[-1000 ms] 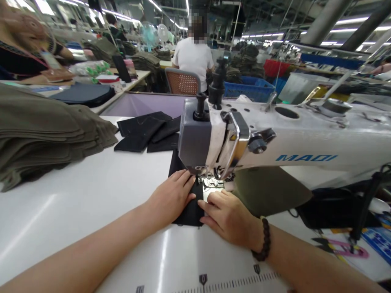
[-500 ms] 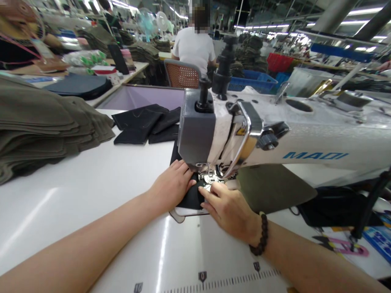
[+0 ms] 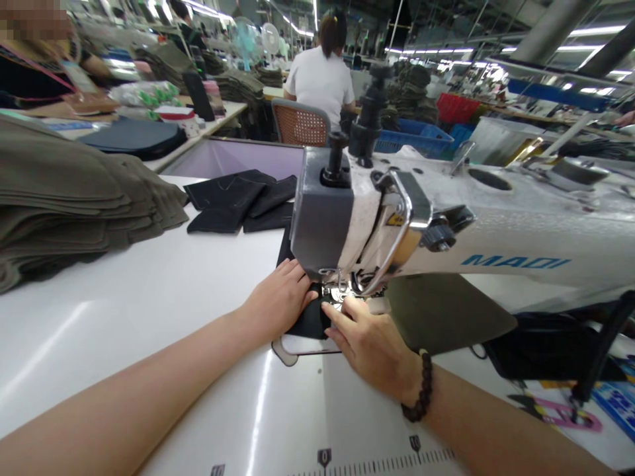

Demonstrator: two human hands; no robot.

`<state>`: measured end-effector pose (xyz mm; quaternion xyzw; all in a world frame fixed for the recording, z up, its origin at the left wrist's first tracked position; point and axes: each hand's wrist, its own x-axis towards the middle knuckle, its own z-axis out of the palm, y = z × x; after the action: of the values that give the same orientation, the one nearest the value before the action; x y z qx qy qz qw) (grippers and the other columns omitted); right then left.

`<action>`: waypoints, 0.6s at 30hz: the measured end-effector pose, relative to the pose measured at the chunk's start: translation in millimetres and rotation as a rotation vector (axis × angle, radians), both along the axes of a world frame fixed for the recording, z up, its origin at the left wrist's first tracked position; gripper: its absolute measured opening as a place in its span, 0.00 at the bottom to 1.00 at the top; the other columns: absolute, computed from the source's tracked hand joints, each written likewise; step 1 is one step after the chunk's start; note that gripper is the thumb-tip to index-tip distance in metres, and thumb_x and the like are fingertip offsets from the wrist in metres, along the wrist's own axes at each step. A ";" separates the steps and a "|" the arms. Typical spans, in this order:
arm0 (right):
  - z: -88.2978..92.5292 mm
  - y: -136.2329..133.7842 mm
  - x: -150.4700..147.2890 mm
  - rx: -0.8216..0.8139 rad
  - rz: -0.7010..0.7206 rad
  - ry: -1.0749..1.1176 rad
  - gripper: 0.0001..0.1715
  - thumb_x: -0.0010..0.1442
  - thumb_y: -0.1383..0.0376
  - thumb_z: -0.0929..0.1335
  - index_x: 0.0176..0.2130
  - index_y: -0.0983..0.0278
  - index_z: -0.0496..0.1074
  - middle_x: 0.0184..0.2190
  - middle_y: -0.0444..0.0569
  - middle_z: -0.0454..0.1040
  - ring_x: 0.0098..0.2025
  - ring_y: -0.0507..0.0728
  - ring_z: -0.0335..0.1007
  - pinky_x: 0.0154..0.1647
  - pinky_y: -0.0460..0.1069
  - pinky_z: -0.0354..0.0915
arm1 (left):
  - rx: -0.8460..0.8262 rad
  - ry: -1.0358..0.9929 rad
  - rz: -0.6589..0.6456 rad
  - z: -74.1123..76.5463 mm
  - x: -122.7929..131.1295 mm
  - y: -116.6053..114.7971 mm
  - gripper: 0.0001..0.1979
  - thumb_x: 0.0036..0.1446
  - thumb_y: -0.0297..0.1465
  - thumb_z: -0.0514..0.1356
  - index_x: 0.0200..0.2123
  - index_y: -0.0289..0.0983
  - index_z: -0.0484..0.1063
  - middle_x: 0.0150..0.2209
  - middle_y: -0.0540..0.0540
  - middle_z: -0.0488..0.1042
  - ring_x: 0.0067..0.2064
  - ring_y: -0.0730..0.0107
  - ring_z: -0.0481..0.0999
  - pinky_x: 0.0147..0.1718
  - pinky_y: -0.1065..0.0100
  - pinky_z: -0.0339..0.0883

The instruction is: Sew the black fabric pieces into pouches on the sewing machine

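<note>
The black cloth (image 3: 308,324) lies at the foot of the sewing machine (image 3: 436,198), a little to the left of its metal plate (image 3: 342,295) and partly hidden by your hands. Its long axis seems to run away from you, passing along the left side of the machine head; the near end points towards you, and the far end leans slightly to the left. Your left hand (image 3: 278,296) lies on this cloth, the fingers flat and near to one another. Your right hand (image 3: 374,340) is in front of the machine, with the index finger stretched to the right border of the cloth and a narrow space below it; I cannot tell if it pinches the cloth. In my judgement, you should keep the cloth flat with light pressure, guide the border straight and keep your fingertips away from the needle area. Outward, some black pieces (image 3: 225,201) lie left of the machine and behind, a brown-green stack (image 3: 74,198) is farther left, and a green piece (image 3: 446,314) lies under the machine's arm.
</note>
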<state>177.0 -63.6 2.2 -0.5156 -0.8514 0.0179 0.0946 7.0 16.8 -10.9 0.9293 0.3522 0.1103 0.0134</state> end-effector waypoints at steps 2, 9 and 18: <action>-0.3 0.4 -0.4 0.002 -0.008 0.000 0.17 0.59 0.65 0.64 0.49 0.65 0.66 0.34 0.52 0.71 0.34 0.56 0.66 0.29 0.48 0.57 | 0.001 -0.005 -0.003 0.0 0.0 0.6 0.11 0.59 0.30 0.50 0.40 0.32 0.67 0.43 0.39 0.69 0.48 0.57 0.65 0.51 0.52 0.56; -1.5 0.5 0.1 -0.011 -0.006 0.024 0.17 0.59 0.65 0.64 0.49 0.65 0.66 0.37 0.52 0.70 0.36 0.55 0.66 0.33 0.49 0.59 | 0.032 -0.002 -0.013 0.0 -0.8 -0.4 0.11 0.60 0.30 0.50 0.41 0.32 0.68 0.44 0.39 0.69 0.49 0.55 0.65 0.51 0.52 0.56; -1.3 1.2 -1.6 0.009 -0.034 0.010 0.18 0.58 0.66 0.65 0.49 0.66 0.66 0.36 0.51 0.70 0.36 0.56 0.66 0.33 0.49 0.59 | 0.046 0.002 -0.008 -2.1 -0.7 4.6 0.11 0.60 0.30 0.49 0.41 0.32 0.67 0.43 0.39 0.68 0.49 0.57 0.65 0.51 0.52 0.56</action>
<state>175.4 -62.4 0.9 -0.5293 -0.8422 0.0150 0.1014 6.3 21.4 -13.0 0.9308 0.3461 0.1175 -0.0076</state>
